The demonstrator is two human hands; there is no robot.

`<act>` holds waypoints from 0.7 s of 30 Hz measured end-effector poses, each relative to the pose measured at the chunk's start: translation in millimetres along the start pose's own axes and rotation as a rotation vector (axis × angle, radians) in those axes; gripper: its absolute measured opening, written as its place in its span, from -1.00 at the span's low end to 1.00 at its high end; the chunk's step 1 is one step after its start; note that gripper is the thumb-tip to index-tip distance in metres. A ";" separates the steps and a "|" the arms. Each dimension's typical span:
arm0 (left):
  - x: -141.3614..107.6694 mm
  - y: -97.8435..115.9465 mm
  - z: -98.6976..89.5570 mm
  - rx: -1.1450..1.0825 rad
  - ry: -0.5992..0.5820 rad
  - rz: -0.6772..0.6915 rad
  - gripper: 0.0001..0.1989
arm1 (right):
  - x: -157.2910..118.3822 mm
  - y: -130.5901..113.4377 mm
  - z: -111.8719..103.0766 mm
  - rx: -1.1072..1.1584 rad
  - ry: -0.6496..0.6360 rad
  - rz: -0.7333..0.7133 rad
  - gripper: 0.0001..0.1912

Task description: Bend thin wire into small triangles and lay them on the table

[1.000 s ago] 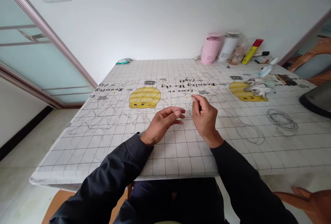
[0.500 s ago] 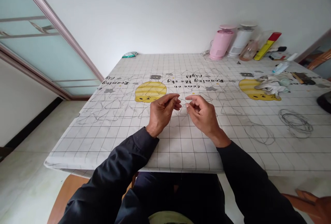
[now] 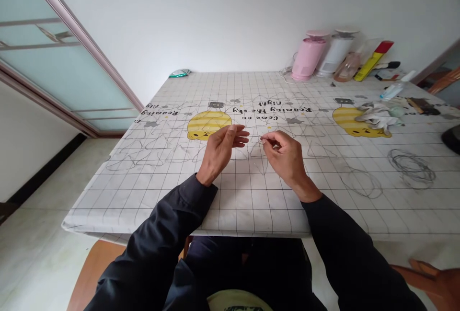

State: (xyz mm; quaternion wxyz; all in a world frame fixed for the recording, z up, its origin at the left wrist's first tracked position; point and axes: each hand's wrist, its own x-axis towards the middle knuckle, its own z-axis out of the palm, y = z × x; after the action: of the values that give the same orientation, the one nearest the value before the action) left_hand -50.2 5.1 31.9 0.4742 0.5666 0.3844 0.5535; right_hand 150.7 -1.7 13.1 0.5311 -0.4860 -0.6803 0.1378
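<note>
My right hand [image 3: 285,157] hovers over the middle of the table, thumb and index finger pinched on a thin wire. Only a short bit of that wire shows at the fingertips, and it is hard to make out. Just to its left, my left hand [image 3: 220,150] is open, its fingers stretched towards the right hand with a small gap between the two. Thin, bent grey wire [image 3: 158,160] lies in loose zigzags across the tablecloth beyond and beside both hands.
On the checked tablecloth [image 3: 230,215], a grey wire coil [image 3: 402,165] and a looser coil lie at right. Behind them are a crumpled cloth [image 3: 381,117] and a small clear bottle [image 3: 393,91]. Pink [image 3: 308,59] and white cylinders stand by the wall; a green packet [image 3: 179,74] lies back left.
The left hand's pinch has opened, its fingers now stretched out, and it has shifted slightly left. My right thumb and index finger have closed together.
</note>
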 end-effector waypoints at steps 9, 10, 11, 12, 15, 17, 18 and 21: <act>1.8 3.0 -0.6 0.121 -0.156 -0.043 -0.64 | -3.7 2.2 2.2 -0.127 -0.045 -0.196 -0.81; 1.8 0.7 -0.2 0.131 -0.165 -0.040 -0.69 | -4.4 2.3 2.7 -0.141 -0.047 -0.208 -0.81; 1.9 -1.5 0.1 0.135 -0.163 -0.038 -0.73 | -4.9 2.5 3.2 -0.147 -0.045 -0.217 -0.82; 1.9 -3.4 0.3 0.137 -0.152 -0.037 -0.77 | -5.4 2.8 3.7 -0.147 -0.045 -0.224 -0.82; 1.4 -5.4 0.3 0.139 -0.130 -0.035 -0.81 | -6.1 3.8 4.3 -0.138 -0.050 -0.252 -0.85; 0.1 -3.2 0.6 0.152 -0.130 -0.027 -0.81 | -6.2 4.4 4.4 -0.146 -0.044 -0.263 -0.85; -0.7 -1.2 0.8 0.173 -0.132 -0.021 -0.81 | -6.3 4.7 4.5 -0.156 -0.039 -0.264 -0.85; -3.2 5.2 2.0 0.290 -0.143 0.004 -0.78 | -7.4 5.5 6.4 -0.186 -0.008 -0.248 -0.84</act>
State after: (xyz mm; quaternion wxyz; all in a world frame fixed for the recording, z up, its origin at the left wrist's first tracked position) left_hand -48.9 0.4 36.2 0.4124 0.6679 0.4242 0.4515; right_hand 147.7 -2.8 2.3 0.4938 -0.4448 -0.7471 0.0096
